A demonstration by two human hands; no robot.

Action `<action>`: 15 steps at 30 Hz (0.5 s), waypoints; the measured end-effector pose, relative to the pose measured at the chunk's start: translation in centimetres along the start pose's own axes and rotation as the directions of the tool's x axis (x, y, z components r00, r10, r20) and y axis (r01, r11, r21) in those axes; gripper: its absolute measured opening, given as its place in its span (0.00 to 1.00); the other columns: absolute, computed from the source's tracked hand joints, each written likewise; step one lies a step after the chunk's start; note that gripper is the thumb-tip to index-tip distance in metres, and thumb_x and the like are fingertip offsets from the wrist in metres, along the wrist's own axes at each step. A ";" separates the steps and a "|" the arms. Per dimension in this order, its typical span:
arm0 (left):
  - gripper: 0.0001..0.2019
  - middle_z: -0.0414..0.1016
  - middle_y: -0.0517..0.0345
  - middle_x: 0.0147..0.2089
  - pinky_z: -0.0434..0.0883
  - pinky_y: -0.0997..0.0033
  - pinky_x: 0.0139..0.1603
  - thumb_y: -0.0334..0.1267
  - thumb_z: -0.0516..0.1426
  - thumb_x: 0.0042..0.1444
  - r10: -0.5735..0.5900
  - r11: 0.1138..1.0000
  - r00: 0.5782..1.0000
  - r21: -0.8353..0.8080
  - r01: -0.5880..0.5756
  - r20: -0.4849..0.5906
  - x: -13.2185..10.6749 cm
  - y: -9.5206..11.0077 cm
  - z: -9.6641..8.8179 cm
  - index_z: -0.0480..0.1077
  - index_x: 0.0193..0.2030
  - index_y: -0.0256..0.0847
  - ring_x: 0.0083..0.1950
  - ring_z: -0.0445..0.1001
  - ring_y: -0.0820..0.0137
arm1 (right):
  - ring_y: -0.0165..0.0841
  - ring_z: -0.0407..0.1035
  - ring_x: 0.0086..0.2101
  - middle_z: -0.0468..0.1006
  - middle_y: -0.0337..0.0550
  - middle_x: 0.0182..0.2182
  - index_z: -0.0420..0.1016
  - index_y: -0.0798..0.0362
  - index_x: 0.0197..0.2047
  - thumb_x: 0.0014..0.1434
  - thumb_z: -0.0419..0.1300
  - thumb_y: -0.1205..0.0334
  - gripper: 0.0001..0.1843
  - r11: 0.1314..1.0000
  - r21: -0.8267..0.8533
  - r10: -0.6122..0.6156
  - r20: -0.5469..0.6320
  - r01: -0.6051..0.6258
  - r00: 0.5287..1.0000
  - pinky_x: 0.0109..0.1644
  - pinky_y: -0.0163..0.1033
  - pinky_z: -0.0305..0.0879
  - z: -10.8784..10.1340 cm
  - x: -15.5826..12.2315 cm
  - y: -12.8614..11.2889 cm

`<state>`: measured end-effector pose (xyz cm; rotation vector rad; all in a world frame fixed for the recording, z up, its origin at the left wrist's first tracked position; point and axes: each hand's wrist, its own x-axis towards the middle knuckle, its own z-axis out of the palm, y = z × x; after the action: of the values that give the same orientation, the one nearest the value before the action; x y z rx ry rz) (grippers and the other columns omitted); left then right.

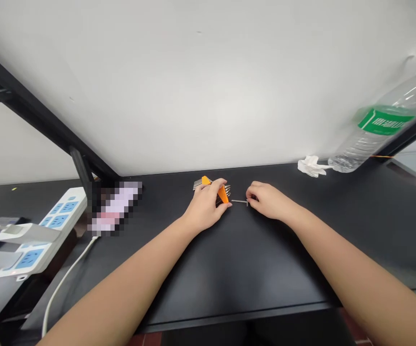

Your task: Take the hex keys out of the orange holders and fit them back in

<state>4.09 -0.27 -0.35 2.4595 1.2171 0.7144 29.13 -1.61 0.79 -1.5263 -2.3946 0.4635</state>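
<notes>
My left hand [208, 204] is wrapped round an orange hex key holder [223, 193] just above the black table. Several metal hex keys stick out on both sides of the holder; the palm and fingers hide its middle. To the right, a small L-shaped hex key [239, 201] points across toward the holder, its bent end at my right hand. My right hand [265, 199] is closed, thumb and fingertips pinched at that bent end. A short gap separates the key's long end from the holder.
A white power strip [69, 204] with plugs and a blurred-out phone-like object [117, 206] on a white cable [67, 278] lie left. At the back right are a crumpled tissue [312, 166] and a large clear bottle [384, 122]. A white wall [208, 96] rises behind the table [236, 269].
</notes>
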 end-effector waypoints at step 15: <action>0.38 0.77 0.49 0.60 0.56 0.44 0.73 0.41 0.64 0.61 -0.020 1.000 1.000 0.000 0.020 0.011 0.0 0.0 0.1 0.51 0.73 0.47 0.65 0.72 0.58 | 0.34 0.69 0.34 0.75 0.45 0.37 0.71 0.52 0.31 0.54 0.60 0.72 0.05 0.971 -0.039 0.237 0.092 -0.234 0.967 0.34 0.37 0.60 -0.8 -0.1 -0.7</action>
<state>4.16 -0.27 -0.43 2.4441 1.2360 0.6951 28.94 -1.89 1.81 -1.8523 -2.3066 0.5676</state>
